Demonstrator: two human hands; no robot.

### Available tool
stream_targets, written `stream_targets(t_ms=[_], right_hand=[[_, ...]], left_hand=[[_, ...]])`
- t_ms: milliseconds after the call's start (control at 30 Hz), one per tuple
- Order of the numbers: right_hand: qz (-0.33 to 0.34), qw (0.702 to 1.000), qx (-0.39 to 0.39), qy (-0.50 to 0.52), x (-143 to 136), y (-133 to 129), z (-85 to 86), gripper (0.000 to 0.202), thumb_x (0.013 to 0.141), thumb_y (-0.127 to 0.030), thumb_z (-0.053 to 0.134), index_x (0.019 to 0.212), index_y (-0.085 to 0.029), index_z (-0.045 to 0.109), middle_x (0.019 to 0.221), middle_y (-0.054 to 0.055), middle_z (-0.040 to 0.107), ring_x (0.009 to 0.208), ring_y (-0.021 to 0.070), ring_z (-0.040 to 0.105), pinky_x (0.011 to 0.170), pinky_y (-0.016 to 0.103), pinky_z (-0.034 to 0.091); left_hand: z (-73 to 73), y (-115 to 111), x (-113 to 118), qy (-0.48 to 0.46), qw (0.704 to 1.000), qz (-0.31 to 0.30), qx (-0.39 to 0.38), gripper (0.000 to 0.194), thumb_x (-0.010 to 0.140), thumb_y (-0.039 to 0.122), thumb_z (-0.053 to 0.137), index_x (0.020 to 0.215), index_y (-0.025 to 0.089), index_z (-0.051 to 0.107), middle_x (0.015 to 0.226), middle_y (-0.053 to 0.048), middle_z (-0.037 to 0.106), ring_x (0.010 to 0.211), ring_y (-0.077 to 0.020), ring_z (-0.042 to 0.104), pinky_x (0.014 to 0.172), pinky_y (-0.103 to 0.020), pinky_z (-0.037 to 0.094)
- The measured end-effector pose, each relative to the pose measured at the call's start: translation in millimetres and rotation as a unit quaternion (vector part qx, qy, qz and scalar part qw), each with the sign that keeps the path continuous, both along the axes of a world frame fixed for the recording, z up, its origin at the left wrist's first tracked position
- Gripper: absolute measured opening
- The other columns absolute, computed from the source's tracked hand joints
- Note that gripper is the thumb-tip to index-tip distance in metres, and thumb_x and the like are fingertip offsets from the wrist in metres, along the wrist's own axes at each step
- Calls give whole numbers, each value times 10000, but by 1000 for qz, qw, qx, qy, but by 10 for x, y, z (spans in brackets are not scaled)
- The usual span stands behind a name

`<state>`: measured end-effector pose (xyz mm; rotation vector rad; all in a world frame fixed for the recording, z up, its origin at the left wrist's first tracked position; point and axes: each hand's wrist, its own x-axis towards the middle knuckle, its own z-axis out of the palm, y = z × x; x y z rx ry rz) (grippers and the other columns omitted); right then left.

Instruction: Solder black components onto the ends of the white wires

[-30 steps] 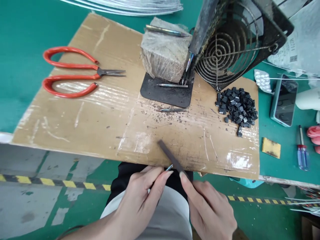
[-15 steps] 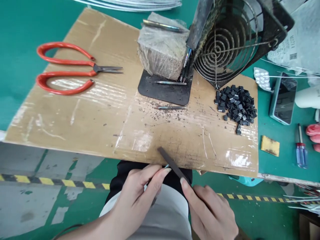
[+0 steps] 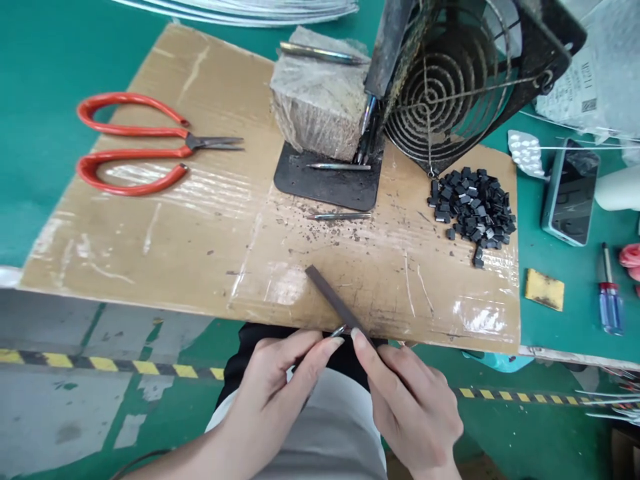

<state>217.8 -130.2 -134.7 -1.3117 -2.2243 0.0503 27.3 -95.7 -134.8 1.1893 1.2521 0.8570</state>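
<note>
My left hand [image 3: 287, 383] pinches a thin metal soldering iron tip [image 3: 339, 330], whose pointed end sticks out past the thumb. Gripped in my right hand [image 3: 413, 400] is a flat dark file [image 3: 330, 297], slanting up and left over the table's front edge. The file lies against or very near the tip; its handle end is hidden in my fist. Similar metal tips lie further back: one on the cardboard [image 3: 340, 216], one on a black plate [image 3: 327, 190], one on top of a wrapped block [image 3: 320, 93].
Red-handled scissors [image 3: 187, 141] lie at left. A grimy fan with a wire guard [image 3: 427, 100] stands behind a pile of small black connectors [image 3: 473, 207]. To the right are a phone [image 3: 571, 193], a yellow sponge [image 3: 545, 289] and a screwdriver [image 3: 610, 300].
My right hand has pushed the file up and to the left, so more of it extends over the cardboard. My left hand keeps its pinch, nearly in place. The view has shifted slightly.
</note>
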Motion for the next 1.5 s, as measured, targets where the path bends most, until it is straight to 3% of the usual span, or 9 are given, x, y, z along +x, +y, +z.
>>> stream_targets(t_ms=[200, 333, 500, 667, 833, 1000, 1167, 1367, 1500], right_hand=[[-28, 1000, 9, -10, 20, -61, 25, 367, 1107, -55, 471, 1091, -187, 813, 765, -1, 769, 661, 112, 663, 647, 279, 486], [0, 1000, 2, -6, -16, 11, 6, 382, 1112, -56, 440, 1185, -178, 794, 805, -5, 783, 652, 100, 663, 624, 265, 483], [-30, 1000, 2, -5, 19, -63, 29, 376, 1117, -65, 463, 1079, -200, 812, 762, -10, 776, 676, 105, 678, 700, 254, 510], [1, 1000, -2, -14, 5, 2, 50, 393, 1124, -74, 434, 1162, -181, 810, 803, -13, 794, 642, 89, 677, 645, 257, 491], [-27, 1000, 1, -4, 36, -56, 51, 392, 1090, -45, 465, 1063, -185, 829, 766, -7, 769, 654, 100, 676, 660, 264, 506], [5, 1000, -5, -18, 7, 35, 34, 395, 1076, -39, 464, 1185, -179, 818, 798, -9, 785, 627, 91, 666, 610, 263, 497], [-20, 1000, 6, -10, 53, -53, 57, 385, 1089, -44, 470, 1068, -184, 828, 758, -5, 779, 632, 98, 681, 652, 262, 512], [9, 1000, -4, -24, 27, 30, 70, 404, 1108, -67, 428, 1170, -188, 809, 800, -18, 800, 622, 91, 675, 629, 265, 513], [-10, 1000, -10, -10, 58, -38, 62, 402, 1113, -61, 430, 1106, -178, 814, 770, -4, 779, 645, 103, 668, 655, 266, 509]], left_hand=[[-4, -10, -19, -11, 999, -7, -37, 450, 986, 276, 481, 552, 228, 373, 484, 85, 299, 406, -68, 281, 357, -201, 228], [8, -13, -11, -11, 1000, -1, -28, 442, 982, 261, 490, 553, 224, 393, 476, 88, 307, 399, -67, 291, 352, -195, 229], [7, -11, -6, 9, 1000, 3, 11, 433, 974, 209, 511, 552, 207, 419, 497, 90, 315, 413, -58, 288, 365, -182, 225], [-38, -50, -7, 32, 998, 16, 47, 428, 958, 167, 551, 546, 197, 442, 494, 90, 354, 418, -51, 320, 379, -159, 256], [-77, -74, 4, 28, 998, 21, 55, 442, 984, 159, 557, 566, 195, 418, 527, 91, 318, 435, -52, 276, 381, -174, 209], [-61, -65, 8, 40, 998, 13, 51, 443, 972, 164, 551, 550, 196, 421, 502, 88, 346, 435, -56, 314, 394, -165, 256], [-40, -55, -15, 31, 998, 15, 50, 444, 976, 153, 553, 559, 193, 407, 515, 91, 327, 434, -53, 293, 386, -166, 229], [-17, -32, -9, 51, 997, 17, 60, 423, 932, 139, 566, 555, 195, 385, 503, 91, 320, 434, -55, 287, 384, -153, 231], [-32, -26, 2, 51, 997, 17, 59, 431, 941, 152, 568, 561, 196, 369, 514, 87, 296, 445, -58, 277, 389, -159, 222]])
